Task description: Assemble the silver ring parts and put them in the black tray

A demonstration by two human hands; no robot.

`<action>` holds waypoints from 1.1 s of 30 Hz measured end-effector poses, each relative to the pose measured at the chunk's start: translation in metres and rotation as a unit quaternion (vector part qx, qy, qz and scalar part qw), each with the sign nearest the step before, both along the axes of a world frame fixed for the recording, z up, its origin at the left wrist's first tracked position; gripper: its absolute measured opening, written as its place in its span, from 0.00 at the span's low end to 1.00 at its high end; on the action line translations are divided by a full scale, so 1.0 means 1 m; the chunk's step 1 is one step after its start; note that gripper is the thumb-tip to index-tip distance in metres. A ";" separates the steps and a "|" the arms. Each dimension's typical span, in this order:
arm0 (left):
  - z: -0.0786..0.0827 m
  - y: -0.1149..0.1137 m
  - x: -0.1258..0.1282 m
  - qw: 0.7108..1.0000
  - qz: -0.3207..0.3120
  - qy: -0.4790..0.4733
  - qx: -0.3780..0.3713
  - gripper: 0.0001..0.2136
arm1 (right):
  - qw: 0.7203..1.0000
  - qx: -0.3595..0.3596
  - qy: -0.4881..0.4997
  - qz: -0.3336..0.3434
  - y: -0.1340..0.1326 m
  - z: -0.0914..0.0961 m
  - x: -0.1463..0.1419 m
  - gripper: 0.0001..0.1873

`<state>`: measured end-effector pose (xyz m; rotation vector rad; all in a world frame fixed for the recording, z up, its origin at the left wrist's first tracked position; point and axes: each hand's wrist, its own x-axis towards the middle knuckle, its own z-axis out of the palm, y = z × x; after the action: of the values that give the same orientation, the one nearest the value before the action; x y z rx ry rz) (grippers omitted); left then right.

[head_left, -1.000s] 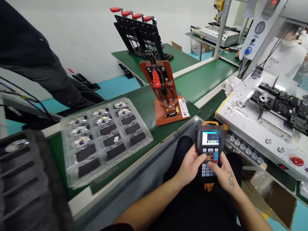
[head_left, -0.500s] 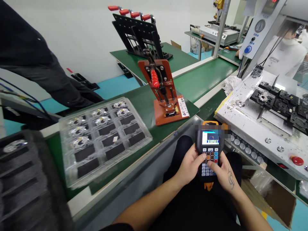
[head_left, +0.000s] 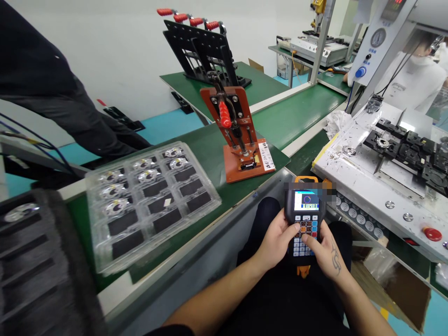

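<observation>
the left hand [head_left: 280,240] and the right hand [head_left: 325,252] grasped a handheld controller [head_left: 306,218] from either side, low and right of centre in the frame. both thumbs rested on its keys [head_left: 297,248], and its screen [head_left: 306,200] was lit. near the centre, a reddish-brown fixture [head_left: 249,133] with a red-handled clamp [head_left: 224,114] stood on a green bench [head_left: 210,144]. left of it on that bench lay a clear tray [head_left: 126,241], ring-shaped shiny parts [head_left: 147,175] in some pockets. a white machine [head_left: 353,177] filled the right side; a person's legs [head_left: 45,79] showed at upper left.

Unreadable characters on handheld controller [head_left: 306,218], white label [head_left: 267,156] and red-lit display [head_left: 394,9]
</observation>
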<state>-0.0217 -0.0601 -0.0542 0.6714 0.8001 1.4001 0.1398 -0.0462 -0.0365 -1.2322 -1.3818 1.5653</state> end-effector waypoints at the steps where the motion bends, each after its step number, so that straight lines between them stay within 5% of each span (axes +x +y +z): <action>1: 0.000 0.000 0.000 1.000 0.000 0.000 -0.001 0.19 | 1.000 -0.001 -0.001 0.001 0.000 0.000 0.000 0.21; 33: -0.002 0.001 -0.001 1.000 0.002 0.006 0.000 0.19 | 1.000 0.021 -0.008 -0.001 0.000 -0.002 0.000 0.21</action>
<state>-0.0224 -0.0593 -0.0559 0.6794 0.8119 1.4004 0.1395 -0.0463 -0.0385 -1.2234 -1.4146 1.5209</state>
